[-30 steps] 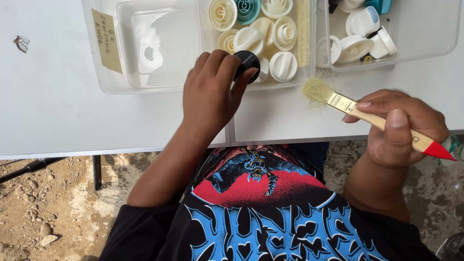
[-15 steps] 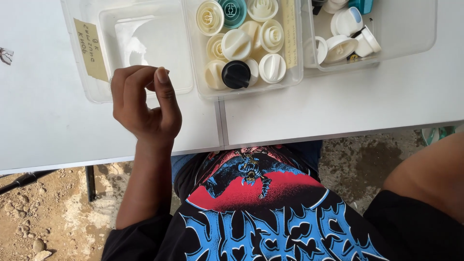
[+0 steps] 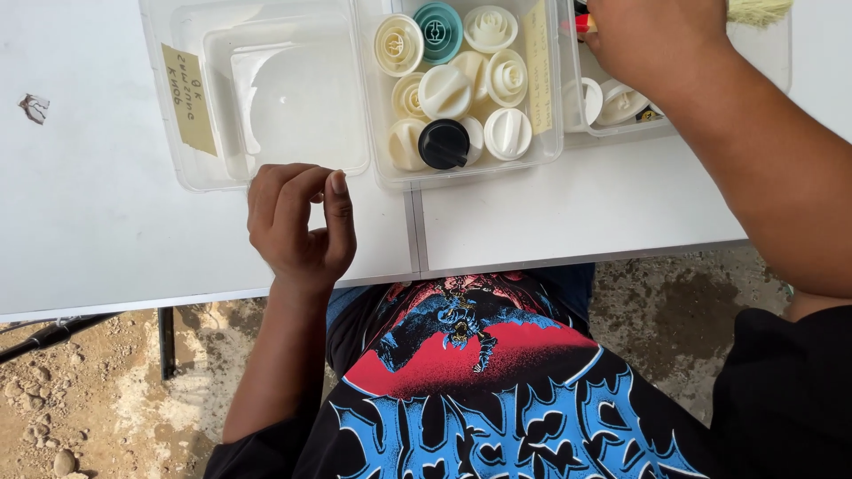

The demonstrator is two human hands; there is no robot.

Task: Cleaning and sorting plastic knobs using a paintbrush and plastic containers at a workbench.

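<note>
Tan paper label point(image 3: 188, 99) on the clear bin's point(image 3: 266, 173) left wall.

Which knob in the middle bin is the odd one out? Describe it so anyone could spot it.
On the white table stand three clear bins; take the middle bin, full of round knobs. At its near edge lies the black knob, the only dark one among cream and white knobs and one teal knob.

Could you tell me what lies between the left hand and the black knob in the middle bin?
In the head view, bare white table and the clear front wall of the middle bin separate the left hand from the black knob; nothing else lies between.
</note>
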